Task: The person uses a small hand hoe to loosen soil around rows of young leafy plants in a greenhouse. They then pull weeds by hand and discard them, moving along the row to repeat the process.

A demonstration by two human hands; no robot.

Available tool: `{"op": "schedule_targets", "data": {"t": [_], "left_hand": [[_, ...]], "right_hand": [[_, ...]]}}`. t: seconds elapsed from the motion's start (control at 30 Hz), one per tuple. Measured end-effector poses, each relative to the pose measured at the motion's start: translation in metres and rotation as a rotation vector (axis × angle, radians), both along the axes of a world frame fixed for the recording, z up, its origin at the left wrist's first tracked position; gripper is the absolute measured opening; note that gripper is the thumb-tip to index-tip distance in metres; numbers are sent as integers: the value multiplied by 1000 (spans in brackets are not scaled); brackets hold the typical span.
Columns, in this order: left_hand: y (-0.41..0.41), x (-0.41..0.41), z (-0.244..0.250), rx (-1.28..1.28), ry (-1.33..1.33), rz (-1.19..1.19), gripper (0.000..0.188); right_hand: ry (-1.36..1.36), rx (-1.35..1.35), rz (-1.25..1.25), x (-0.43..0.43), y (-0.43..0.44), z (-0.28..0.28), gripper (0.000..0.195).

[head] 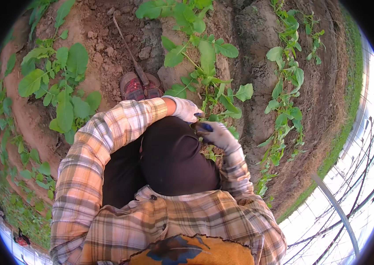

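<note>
Both my hands wear pale knit gloves with dark blue patches on the fingers. My left hand reaches across in front of my bent knee, fingertips at the base of a leafy green plant in the row. Just right of the knee, my right hand is curled close to it, thumb towards the left hand. A small brown patch shows at its fingers; whether it is soil or a held thing is unclear. The knee and the gloves hide part of the plant stems and the fingers.
A long thin wooden stick lies over my dark red shoes. Leafy plants grow at left, with another row at right. Cloddy soil lies between. A grass strip borders a bright wall with curved poles.
</note>
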State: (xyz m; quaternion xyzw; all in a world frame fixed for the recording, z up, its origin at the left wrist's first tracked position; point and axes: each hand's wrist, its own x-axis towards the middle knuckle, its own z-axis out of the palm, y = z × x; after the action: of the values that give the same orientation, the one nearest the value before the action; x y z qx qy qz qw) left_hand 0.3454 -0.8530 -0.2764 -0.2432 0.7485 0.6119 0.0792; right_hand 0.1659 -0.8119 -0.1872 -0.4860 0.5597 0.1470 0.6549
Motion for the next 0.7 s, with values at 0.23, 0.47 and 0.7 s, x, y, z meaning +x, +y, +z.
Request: {"op": "schedule_targets", "data": {"t": [0.23,0.47,0.7], "left_hand": [[-20,3,13,64,-100,-152,45],[-11,21,11,6,-192,-21,44],[-16,23,18,24,-182,-51,44]], "right_hand": [[545,-867,145,-65,-98,-17,44],[671,-668,1047,-29,-120,-56,44],[752,-630,1121,-30,-108,-72,32]]}}
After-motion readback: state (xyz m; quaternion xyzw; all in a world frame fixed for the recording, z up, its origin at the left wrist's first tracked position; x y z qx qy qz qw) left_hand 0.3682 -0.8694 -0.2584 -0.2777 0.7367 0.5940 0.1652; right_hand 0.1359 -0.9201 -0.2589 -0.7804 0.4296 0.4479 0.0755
